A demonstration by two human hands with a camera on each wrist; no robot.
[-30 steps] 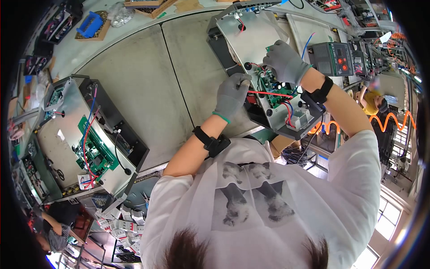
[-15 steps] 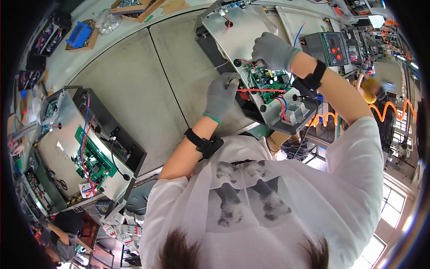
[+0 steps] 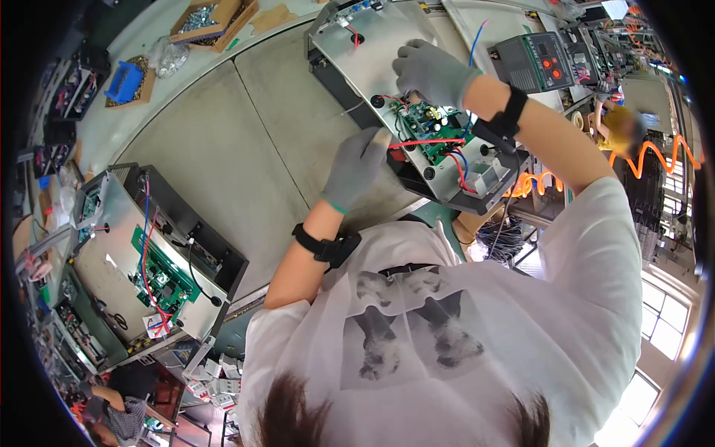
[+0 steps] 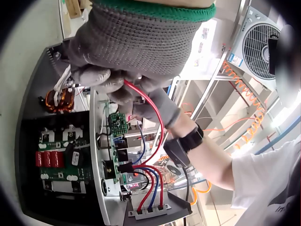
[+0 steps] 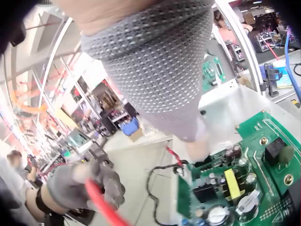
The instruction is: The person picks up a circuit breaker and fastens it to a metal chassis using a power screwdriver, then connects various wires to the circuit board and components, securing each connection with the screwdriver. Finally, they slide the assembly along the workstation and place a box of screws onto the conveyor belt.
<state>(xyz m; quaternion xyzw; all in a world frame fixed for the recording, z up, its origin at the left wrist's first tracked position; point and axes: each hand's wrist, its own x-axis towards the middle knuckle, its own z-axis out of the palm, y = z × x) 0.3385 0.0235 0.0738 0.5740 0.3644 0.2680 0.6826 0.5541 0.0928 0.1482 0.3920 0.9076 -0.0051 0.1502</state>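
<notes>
The gloved left hand [image 3: 356, 167] pinches the end of a red wire [image 4: 157, 110] beside an open metal chassis [image 3: 439, 177]. That wire arcs down to the chassis's terminal end, where red and blue leads [image 4: 151, 190] enter a pale block. Over the green circuit board [image 5: 225, 188], the gloved right hand [image 3: 436, 74] has curled fingers, their tips at the board's edge on a thin red lead [image 5: 175, 156] that comes from a black grommet [image 3: 377, 101]. What exactly lies between those fingertips is largely hidden. A dark loop of cable [image 5: 153, 190] hangs beside the board.
A second open chassis [image 3: 201, 316] stands at the left of the workbench [image 3: 216, 134]. Boxes of small parts [image 3: 205, 18] and a blue holder [image 3: 125, 82] lie along the back. To the right are a dark device with red knobs [image 3: 532, 59] and orange coiled hoses [image 3: 648, 160].
The head view has shifted, moving the chassis and both hands left in the picture. Relative to the chassis, the left hand sits slightly closer to the body, still holding the red wire; the right hand stays over the board.
</notes>
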